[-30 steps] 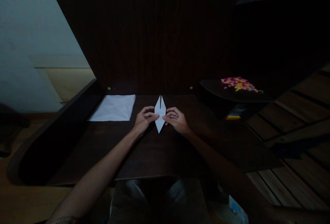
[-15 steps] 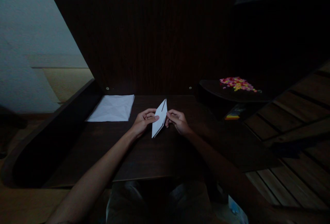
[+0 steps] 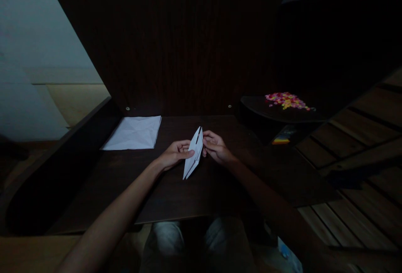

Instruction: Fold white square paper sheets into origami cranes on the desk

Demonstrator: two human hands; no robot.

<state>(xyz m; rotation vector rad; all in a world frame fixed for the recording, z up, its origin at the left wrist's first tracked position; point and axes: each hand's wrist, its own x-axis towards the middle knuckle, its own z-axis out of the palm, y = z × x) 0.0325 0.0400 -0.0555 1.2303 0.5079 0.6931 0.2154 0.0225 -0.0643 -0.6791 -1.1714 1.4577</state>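
Note:
A narrow, pointed piece of folded white paper point(image 3: 193, 160) is held above the dark desk, tilted, with a slit between its two upper points and layers parted at the lower end. My left hand point(image 3: 176, 155) grips its left side, thumb lying across the front face and fingers behind. On the right edge, my right hand point(image 3: 216, 146) pinches the paper between thumb and fingers; some of those fingertips are hidden behind it. To the left lies a flat stack of creased white paper sheets point(image 3: 133, 132).
The dark wooden desk point(image 3: 169, 206) has a raised side panel point(image 3: 56, 164) at left and a tall back panel. A rounded shelf point(image 3: 260, 107) at right bears a heap of small pink, red and yellow pieces point(image 3: 287, 100). Below it sits a yellow-orange item point(image 3: 280, 141).
The folded paper has come slightly lower and nearer to me, and its slit and lower layers show wider apart. My right hand stays at its right edge. The view has shifted a little.

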